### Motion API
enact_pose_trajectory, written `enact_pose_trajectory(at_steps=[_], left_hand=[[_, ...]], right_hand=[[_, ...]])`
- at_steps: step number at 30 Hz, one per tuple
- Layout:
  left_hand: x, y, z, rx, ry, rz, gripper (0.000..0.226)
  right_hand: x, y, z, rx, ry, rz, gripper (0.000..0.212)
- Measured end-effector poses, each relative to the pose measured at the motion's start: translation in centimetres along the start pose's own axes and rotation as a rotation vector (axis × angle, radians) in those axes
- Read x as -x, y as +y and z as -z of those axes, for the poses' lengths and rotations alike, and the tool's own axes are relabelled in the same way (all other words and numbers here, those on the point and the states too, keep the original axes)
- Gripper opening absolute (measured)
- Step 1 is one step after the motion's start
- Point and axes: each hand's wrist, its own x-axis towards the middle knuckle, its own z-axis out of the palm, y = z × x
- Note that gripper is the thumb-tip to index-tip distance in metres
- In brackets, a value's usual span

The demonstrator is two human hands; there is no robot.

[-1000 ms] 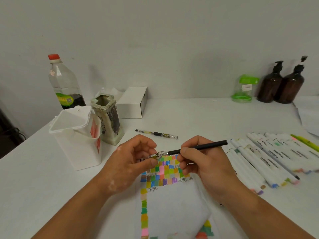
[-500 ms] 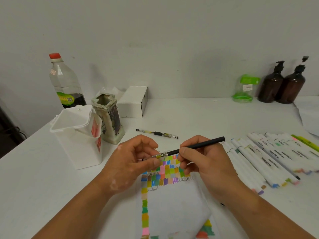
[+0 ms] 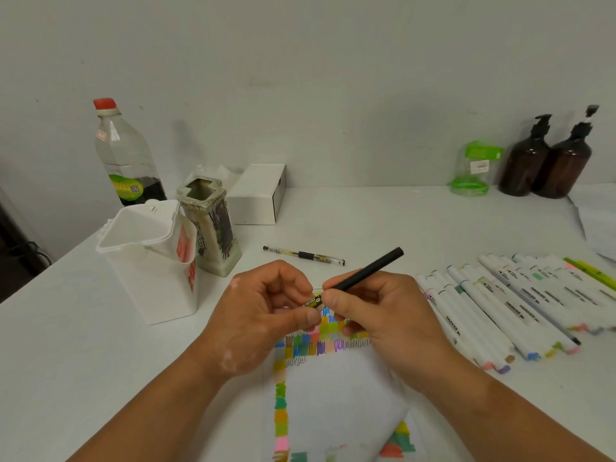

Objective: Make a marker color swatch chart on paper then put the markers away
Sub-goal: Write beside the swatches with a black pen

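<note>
White paper with colourful marker swatches (image 3: 340, 395) sits under both hands, right hand (image 3: 383, 315) gripping a slim black pen (image 3: 370, 268), left hand (image 3: 260, 315) pinching the yellowish bit (image 3: 316, 301) at its tip.

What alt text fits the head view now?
Over the colour-swatch paper, the right hand holds a black pen while the left hand pinches a small piece at its tip. Markers lie in a row to the right.

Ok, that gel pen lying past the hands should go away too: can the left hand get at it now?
Likely not yet: the left hand pinches a small pen piece. The path to the gel pen looks bare.
</note>
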Motion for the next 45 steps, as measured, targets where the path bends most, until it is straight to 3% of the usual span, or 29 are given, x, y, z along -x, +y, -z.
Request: enact_pose_trajectory(at_steps=[8,12,13,15,18,24,28,34,41,45], left_hand=[[-0.2,-0.4,-0.2,-0.022,-0.001,-0.018,0.023],[-0.3,-1.0,0.5,-0.158,-0.024,-0.019,0.025],[-0.3,-1.2,0.8,-0.233,-0.021,-0.009,0.025],[-0.4,-1.7,1.2,-0.434,0.004,0.026,0.025],[-0.5,-2.5,1.5,-0.692,-0.012,0.067,0.025],[-0.8,-3.1,2.6,-0.753,-0.064,0.090,0.031],[-0.9,-3.3,3.4,-0.734,-0.043,0.120,0.033],[-1.1,-3.9,3.8,-0.710,-0.025,0.101,0.029],[-1.1,-4.2,3.8,-0.716,-0.023,0.086,0.026],[-1.1,-4.2,3.8,-0.726,-0.021,0.072,0.026]], right_hand=[[-0.1,0.3,-0.3,0.035,0.031,0.021,0.011],[-0.8,-0.9,1.5,-0.099,0.177,0.007,0.013],[-1.0,-1.3,2.4,-0.048,0.218,0.030,0.013],[-1.2,-1.4,4.2,0.309,0.250,0.074,0.010],[-1.0,-0.9,5.1,0.818,0.151,-0.005,0.025],[-0.6,0.9,3.8,1.212,-0.025,-0.091,0.033],[-0.5,1.1,3.9,1.306,0.012,-0.096,0.028],[-2.1,-0.1,3.4,1.218,0.146,-0.002,0.012],[-10.2,0.5,-0.7,1.373,-0.151,0.112,0.019],[-12.9,1.5,-2.2,1.414,-0.230,0.131,0.039]])
